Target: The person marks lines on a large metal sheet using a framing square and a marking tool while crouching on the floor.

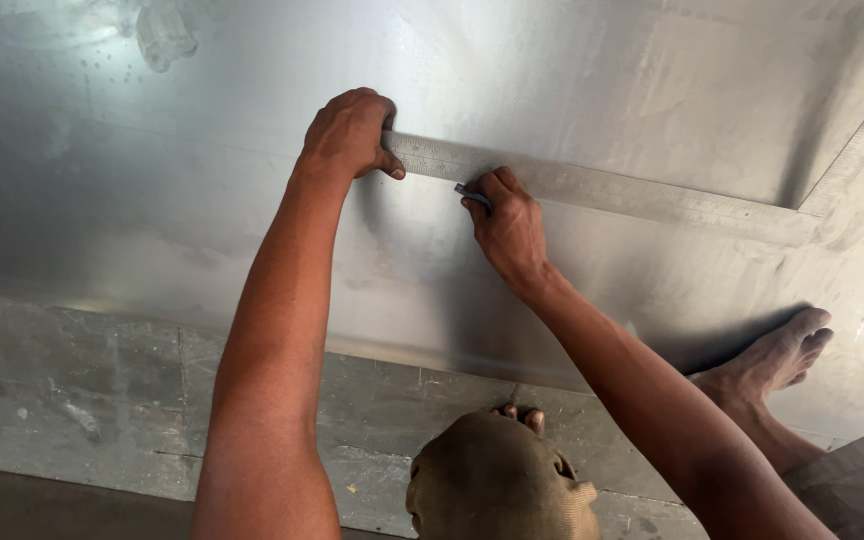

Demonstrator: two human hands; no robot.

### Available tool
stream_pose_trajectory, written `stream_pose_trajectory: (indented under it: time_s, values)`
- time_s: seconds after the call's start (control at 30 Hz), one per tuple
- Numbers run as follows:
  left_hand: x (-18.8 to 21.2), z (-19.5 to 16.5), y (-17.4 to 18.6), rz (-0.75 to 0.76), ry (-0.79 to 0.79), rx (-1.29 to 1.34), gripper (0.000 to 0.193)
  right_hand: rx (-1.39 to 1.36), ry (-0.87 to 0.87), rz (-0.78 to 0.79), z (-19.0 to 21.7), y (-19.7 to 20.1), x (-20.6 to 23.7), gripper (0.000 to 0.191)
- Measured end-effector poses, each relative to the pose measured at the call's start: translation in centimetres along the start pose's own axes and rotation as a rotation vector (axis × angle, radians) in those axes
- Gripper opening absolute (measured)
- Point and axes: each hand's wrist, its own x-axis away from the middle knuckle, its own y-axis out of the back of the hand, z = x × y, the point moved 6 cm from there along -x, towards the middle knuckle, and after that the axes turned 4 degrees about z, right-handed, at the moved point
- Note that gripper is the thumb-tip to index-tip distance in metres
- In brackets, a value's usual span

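Steel sheet [152,200] lies flat on the concrete floor [72,400], with much bare metal toward its far-left corner. The left hand [349,135] presses closed on the end of a metal square [602,188]. The right hand [508,228] pinches a small scriber [471,192] against the near edge of the square.

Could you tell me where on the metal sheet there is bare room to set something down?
The metal sheet lies bare left of the left hand and above the steel square. It is crowded along the square's edge, where the right hand holds a small tool, and near the foot.
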Motion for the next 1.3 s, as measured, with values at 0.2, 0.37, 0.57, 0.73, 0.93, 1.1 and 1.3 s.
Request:
stream_pose_trajectory:
  time_s: [0.2, 0.37, 0.57, 0.73, 0.93, 1.1, 1.3]
  values:
    - [0.0, 0.1, 0.3, -0.058, -0.028, 0.032, 0.066, 0.088, 0.045, 0.06, -1.2, -1.1, -0.1, 0.008]
    - [0.0, 0.0, 0.3, -0.004, -0.028, -0.021, 0.057, 0.212, -0.002, 0.262, -6.1, -4.9, 0.4, 0.016]
    - [0.6, -0.3, 1.1, -0.004, -0.031, 0.011, 0.057, 0.226, 0.116, 0.497, -4.4, -5.5, 3.0, 0.006]
    - [0.7, -0.4, 0.9, -0.017, -0.019, 0.007, 0.057, 0.027, 0.025, 0.019, -0.4, -0.9, 0.1, 0.014]
    - [0.6, -0.2, 0.8, -0.026, -0.018, 0.038, 0.064, 0.015, 0.088, 0.015, 1.6, -0.1, -0.3, 0.012]
    - [0.6, -0.1, 0.7, -0.024, -0.014, 0.023, 0.063, 0.084, 0.031, 0.081, -0.5, -1.4, -0.8, 0.008]
    - [0.5, 0.0, 0.7, 0.001, -0.021, -0.01, 0.058, 0.223, -0.047, 0.755, -5.1, -7.6, 1.1, 0.021]
